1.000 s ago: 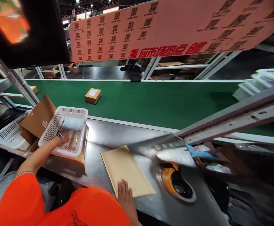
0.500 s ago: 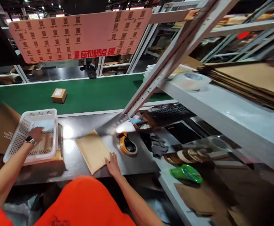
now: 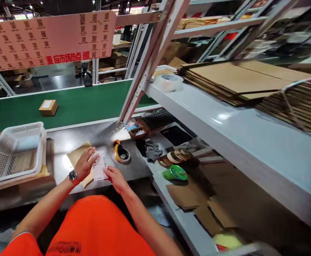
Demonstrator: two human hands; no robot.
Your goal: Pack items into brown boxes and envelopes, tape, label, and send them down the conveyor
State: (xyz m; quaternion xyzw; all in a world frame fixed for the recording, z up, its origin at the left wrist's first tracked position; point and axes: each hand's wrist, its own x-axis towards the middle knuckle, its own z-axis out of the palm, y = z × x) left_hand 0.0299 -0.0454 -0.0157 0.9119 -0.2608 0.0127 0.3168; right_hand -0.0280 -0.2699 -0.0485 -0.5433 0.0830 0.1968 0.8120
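Observation:
A white printed label (image 3: 100,166) lies over the right part of a tan padded envelope (image 3: 77,153) on the steel table. My right hand (image 3: 116,178) pinches the label's lower right edge between thumb and fingers. On the label's upper left side rests my left hand (image 3: 84,164), a watch on its wrist; its fingers are close together over the envelope and label, and whether they grip the paper is unclear. Just right of the envelope stands an orange and black tape dispenser (image 3: 121,153). The white perforated basket (image 3: 16,149) is at the left of the table.
A small labelled carton (image 3: 48,107) sits on the green conveyor (image 3: 86,101) behind the table. At right, a white shelf (image 3: 225,124) holds clear tape (image 3: 168,81) and flat cardboard (image 3: 241,78). A slanted metal post (image 3: 145,67) rises beside the table. Below the shelf are gloves (image 3: 153,151) and a green container (image 3: 175,173).
My left hand has left the basket and come over the envelope. A white label now shows, pinched by my right hand. The view has turned to the right.

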